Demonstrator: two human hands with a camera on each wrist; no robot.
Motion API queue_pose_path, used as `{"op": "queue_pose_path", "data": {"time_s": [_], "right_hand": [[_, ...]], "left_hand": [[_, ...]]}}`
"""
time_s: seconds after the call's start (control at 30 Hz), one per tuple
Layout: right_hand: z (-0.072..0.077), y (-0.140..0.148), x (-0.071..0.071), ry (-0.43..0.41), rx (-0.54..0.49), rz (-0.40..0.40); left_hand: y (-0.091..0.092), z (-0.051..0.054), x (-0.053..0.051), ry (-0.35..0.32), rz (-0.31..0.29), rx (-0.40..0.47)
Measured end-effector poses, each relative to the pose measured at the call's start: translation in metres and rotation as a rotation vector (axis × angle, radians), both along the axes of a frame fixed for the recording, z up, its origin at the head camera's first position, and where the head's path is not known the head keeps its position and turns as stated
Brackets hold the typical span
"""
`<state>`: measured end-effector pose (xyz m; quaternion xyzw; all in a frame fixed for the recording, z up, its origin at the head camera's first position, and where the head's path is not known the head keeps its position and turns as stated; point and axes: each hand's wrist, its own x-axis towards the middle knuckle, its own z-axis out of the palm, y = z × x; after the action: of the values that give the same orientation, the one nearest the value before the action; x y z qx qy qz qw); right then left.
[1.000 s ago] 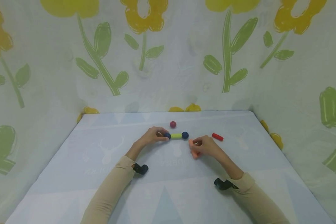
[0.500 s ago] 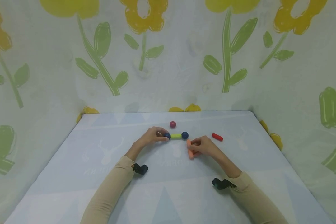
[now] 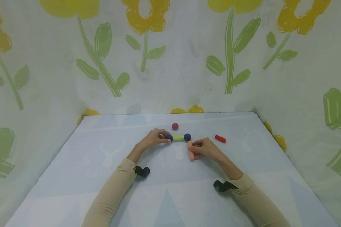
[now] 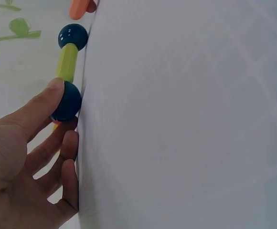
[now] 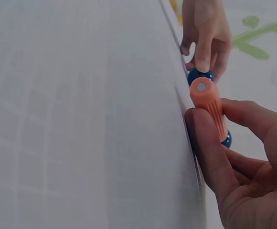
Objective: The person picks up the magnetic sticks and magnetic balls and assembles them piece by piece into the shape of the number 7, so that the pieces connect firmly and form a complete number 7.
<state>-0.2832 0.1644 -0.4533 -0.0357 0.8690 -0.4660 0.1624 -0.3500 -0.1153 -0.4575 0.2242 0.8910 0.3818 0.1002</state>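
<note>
My left hand (image 3: 156, 137) pinches a dark blue ball (image 4: 68, 101) between thumb and fingers. A yellow-green rod (image 3: 178, 137) joins that ball to a second dark blue ball (image 3: 187, 137), which lies to the right. My right hand (image 3: 206, 147) pinches an orange magnetic rod (image 5: 209, 102), whose near end shows a silvery disc. In the head view the rod points lengthwise away from me, just below the second ball. A narrow gap parts its tip from that ball in the left wrist view.
Behind the joined pieces lies a dark red ball (image 3: 175, 126). A red rod (image 3: 220, 138) rests on the table (image 3: 164, 176) to the right, beyond my right hand. Flower-patterned cloth rises around the table's back and sides.
My right hand has moved left with the orange rod, bringing it closer to the right blue ball and turning it straighter. My left hand stays on its ball.
</note>
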Motion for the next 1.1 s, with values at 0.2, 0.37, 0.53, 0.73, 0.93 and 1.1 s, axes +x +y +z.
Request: {"op": "queue_pose_path", "data": {"time_s": [0.2, 0.37, 0.53, 0.73, 0.93, 1.1], "right_hand": [[-0.001, -0.002, -0.001, -0.029, -0.041, -0.013], [-0.003, -0.003, -0.002, -0.033, -0.047, -0.027], [-0.003, -0.006, -0.003, -0.038, -0.049, -0.041], [-0.005, -0.008, -0.004, -0.043, -0.032, -0.064], [-0.006, -0.008, -0.005, -0.052, -0.053, -0.084], [-0.005, -0.011, -0.005, -0.068, -0.077, -0.092]], "left_hand": [[0.000, 0.000, 0.000, 0.003, -0.005, 0.000], [0.000, 0.000, 0.000, 0.010, -0.008, -0.004], [0.000, 0.000, 0.000, 0.003, -0.001, -0.004], [0.000, -0.002, -0.001, 0.005, -0.001, -0.001], [-0.001, -0.002, -0.001, -0.007, 0.001, 0.007], [-0.001, 0.000, 0.000, -0.001, 0.000, 0.005]]}}
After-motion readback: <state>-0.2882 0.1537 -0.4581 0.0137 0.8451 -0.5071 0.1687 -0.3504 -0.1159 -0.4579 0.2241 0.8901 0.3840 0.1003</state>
